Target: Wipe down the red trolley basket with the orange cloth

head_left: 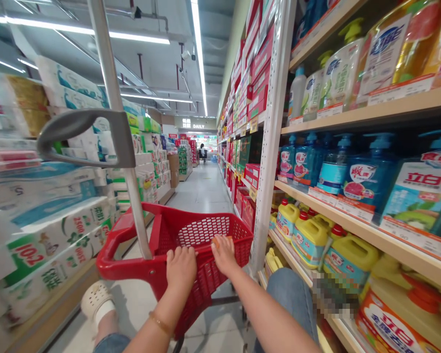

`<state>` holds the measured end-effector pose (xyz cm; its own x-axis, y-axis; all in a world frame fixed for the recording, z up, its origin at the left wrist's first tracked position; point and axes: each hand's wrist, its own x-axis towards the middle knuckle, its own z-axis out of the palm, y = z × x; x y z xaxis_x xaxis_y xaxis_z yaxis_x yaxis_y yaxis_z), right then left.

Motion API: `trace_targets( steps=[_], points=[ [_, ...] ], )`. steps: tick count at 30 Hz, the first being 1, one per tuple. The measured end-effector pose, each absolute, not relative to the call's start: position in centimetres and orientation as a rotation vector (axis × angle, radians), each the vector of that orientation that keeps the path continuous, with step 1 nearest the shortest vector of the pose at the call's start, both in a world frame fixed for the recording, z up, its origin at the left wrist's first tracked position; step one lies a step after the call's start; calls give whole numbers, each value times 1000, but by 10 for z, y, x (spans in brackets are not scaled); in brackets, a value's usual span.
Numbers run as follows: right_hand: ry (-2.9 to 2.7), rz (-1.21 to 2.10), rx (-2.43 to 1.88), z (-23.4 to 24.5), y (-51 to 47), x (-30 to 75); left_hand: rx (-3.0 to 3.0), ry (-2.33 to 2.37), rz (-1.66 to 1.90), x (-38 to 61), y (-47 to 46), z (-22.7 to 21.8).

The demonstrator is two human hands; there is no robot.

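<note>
A red plastic shopping cart (206, 220) with perforated walls stands in front of me in the aisle. My left hand (181, 264) is wrapped over its near rim, palm down. Further along the same rim, to the right, my right hand (225, 256) is closed over the edge. Something small and orange shows at the right fingertips; I cannot tell what it is. A metal pole (113, 83) with a grey loop handle (91, 137) rises at the cart's left end. The basket's floor is mostly hidden.
Shelves on the right carry pump bottles (367, 166) and yellow detergent jugs (308, 240). Stacked tissue packs (55, 255) line the left side. A white shelf upright (270, 147) stands close to the cart's right end. The tiled aisle (202, 189) runs ahead to a distant person.
</note>
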<state>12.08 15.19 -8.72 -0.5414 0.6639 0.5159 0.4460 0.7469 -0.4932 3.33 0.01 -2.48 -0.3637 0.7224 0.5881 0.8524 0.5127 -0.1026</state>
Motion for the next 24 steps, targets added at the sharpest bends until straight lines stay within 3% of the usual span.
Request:
trace_targets(
  steps=[6,10,12,18,24],
  points=[
    [-2253,437,-598,-89,149,119,-1461,-1980,-565,43,-18,5],
    [-2240,466,-746,-85,170,131,-1044,-1808,-756,17,-65,38],
    [-2231,508,-749,-84,164,129,-869,-1867,-709,1,-82,44],
    [-2189,556,-562,-82,110,117,-1084,-1962,-240,-5,-89,30],
    [-2152,524,-600,-80,121,121,-1236,-1965,-338,11,-88,30]
  ],
)
